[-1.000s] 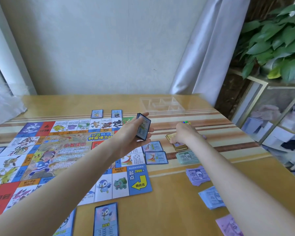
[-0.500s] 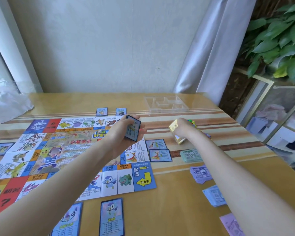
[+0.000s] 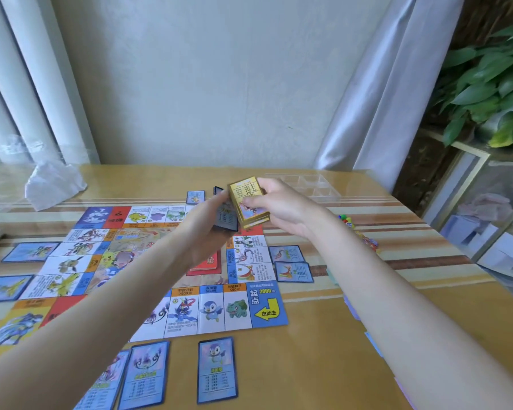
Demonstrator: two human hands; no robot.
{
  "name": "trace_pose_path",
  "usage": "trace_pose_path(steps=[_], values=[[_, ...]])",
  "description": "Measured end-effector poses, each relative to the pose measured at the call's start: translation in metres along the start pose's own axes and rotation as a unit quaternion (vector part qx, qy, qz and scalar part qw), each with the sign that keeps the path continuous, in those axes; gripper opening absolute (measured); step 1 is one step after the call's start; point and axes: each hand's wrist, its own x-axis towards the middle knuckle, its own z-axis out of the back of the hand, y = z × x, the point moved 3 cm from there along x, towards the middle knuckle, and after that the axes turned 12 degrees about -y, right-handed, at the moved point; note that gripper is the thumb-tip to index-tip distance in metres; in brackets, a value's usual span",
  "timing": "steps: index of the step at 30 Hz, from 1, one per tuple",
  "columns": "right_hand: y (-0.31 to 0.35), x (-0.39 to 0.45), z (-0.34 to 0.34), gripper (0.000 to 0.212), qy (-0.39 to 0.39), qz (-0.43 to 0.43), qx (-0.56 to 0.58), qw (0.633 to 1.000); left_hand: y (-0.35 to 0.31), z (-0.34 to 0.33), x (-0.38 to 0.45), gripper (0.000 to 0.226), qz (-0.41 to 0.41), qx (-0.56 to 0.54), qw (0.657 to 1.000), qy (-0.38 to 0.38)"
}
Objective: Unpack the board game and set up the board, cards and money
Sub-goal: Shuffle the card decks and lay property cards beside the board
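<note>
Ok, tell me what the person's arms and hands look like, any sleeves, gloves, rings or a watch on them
Both forearms are bare along their whole visible length, with no sleeve showing. The left hand and the right hand wear no gloves. No watch, bracelet or band shows on either wrist, and no ring on the fingers that can be seen. The nails are too blurred to judge.

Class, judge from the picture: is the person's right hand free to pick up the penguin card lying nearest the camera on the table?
Probably not yet. The right hand grips a gold card stack above the board. Nothing covers the penguin card, but the hand would have to put the stack down first.
</note>
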Motion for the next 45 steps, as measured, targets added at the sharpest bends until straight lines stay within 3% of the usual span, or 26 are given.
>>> trace_pose_path(steps=[5,8,11,17,20,24,29,35,42,45], values=[[0.012,0.000,-0.020,0.026,-0.004,0.029,0.074,0.997,-0.014,0.010,-0.003,0.032,0.002,-0.030,0.999,0.046],[0.010,0.000,-0.024,0.022,-0.052,0.083,-0.051,0.994,-0.015,0.016,-0.008,0.034,0.014,-0.057,0.996,0.061],[-0.001,0.003,-0.024,0.033,-0.064,0.090,-0.139,0.984,-0.014,0.029,-0.013,0.036,0.032,-0.061,0.995,0.073],[-0.005,0.000,-0.031,0.035,-0.004,0.052,-0.036,0.998,-0.024,0.044,-0.023,0.031,0.033,-0.042,0.993,0.104],[-0.007,0.000,-0.035,0.030,0.024,0.030,-0.014,0.999,-0.032,0.052,-0.025,0.025,0.022,-0.021,0.996,0.088],[-0.009,-0.003,-0.038,0.049,0.063,-0.003,0.064,0.996,-0.042,0.061,-0.026,0.022,-0.005,0.012,0.998,0.063],[-0.004,-0.004,-0.041,0.049,0.057,-0.001,0.100,0.993,-0.047,0.071,-0.024,0.023,-0.024,0.040,0.998,0.040],[0.000,-0.003,-0.053,0.019,0.037,0.046,0.027,0.998,-0.045,0.078,-0.021,0.021,-0.023,0.046,0.998,0.021],[-0.020,-0.006,-0.058,0.022,0.049,0.016,-0.125,0.991,-0.013,0.094,-0.027,0.018,0.000,0.068,0.997,-0.029],[-0.022,-0.011,-0.063,0.018,0.063,0.012,-0.137,0.989,-0.010,0.098,-0.034,0.014,-0.005,0.089,0.996,-0.029]])
